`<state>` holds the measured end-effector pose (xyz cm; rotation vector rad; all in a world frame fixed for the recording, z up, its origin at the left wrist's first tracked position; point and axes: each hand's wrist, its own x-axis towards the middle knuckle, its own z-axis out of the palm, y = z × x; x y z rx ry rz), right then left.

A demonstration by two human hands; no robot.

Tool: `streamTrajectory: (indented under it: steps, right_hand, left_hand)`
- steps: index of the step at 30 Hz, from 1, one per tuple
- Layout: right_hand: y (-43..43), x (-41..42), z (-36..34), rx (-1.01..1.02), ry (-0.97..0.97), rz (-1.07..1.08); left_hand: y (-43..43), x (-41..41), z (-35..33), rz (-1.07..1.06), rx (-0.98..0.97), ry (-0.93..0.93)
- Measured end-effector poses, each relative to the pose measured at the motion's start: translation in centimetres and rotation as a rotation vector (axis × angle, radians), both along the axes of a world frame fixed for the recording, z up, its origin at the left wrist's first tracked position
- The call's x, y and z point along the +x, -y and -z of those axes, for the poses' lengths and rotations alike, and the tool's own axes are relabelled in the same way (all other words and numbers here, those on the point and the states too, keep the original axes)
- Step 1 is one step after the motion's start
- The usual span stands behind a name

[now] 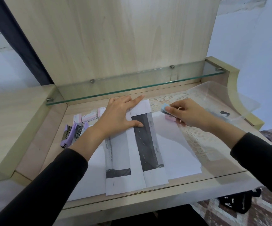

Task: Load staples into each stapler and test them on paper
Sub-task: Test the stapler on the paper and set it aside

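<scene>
Head view: your left hand (pixel 120 115) pins the paper (pixel 148 144) while your right hand (pixel 189 113) holds a blue stapler (pixel 164 108) beside it.

The paper's long axis runs from the desk's (pixel 42 144) near edge away from you. Your left hand lies flat on its far end, fingers straight, thumb spread across the dark band. Your right hand's fingers curl round the stapler just right of that far end, over the lace mat (pixel 197 136); its blue end points left, and the rest is hidden. Two purple staplers (pixel 71 132) lie at the left, lengthwise away from you.
</scene>
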<state>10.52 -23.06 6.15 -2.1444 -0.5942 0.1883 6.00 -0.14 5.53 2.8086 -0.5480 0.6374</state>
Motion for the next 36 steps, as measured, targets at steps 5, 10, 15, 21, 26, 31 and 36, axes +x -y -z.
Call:
streamTrajectory:
  steps: [5, 10, 15, 21, 26, 31, 36]
  right_hand:
    - [1.6, 0.3, 0.4, 0.027, -0.055, 0.101]
    - [2.9, 0.5, 1.2, 0.005, -0.069, 0.128]
    - [3.2, 0.2, 1.7, -0.057, -0.009, 0.076]
    - [2.1, -1.0, 2.8, -0.293, 0.171, -0.014]
    - [0.7, -1.2, 5.0, -0.411, 0.366, 0.09]
    - [0.0, -0.9, 6.0, -0.383, 0.416, 0.19]
    - [0.1, -0.4, 6.0, -0.424, 0.448, 0.229]
  left_hand:
    - [0.0, 0.9, 0.5, -0.057, 0.065, -0.143]
    - [-0.3, 1.5, 2.5, -0.078, 0.058, -0.235]
    - [-0.4, 0.9, 4.3, -0.119, 0.064, -0.246]
    - [-0.4, -1.1, 4.9, -0.216, 0.017, -0.2]
    - [0.3, -3.7, 5.3, -0.282, 0.032, -0.278]
    - [0.5, -4.7, 6.7, -0.295, -0.028, -0.319]
    - [0.5, -5.0, 7.6, -0.287, -0.098, -0.299]
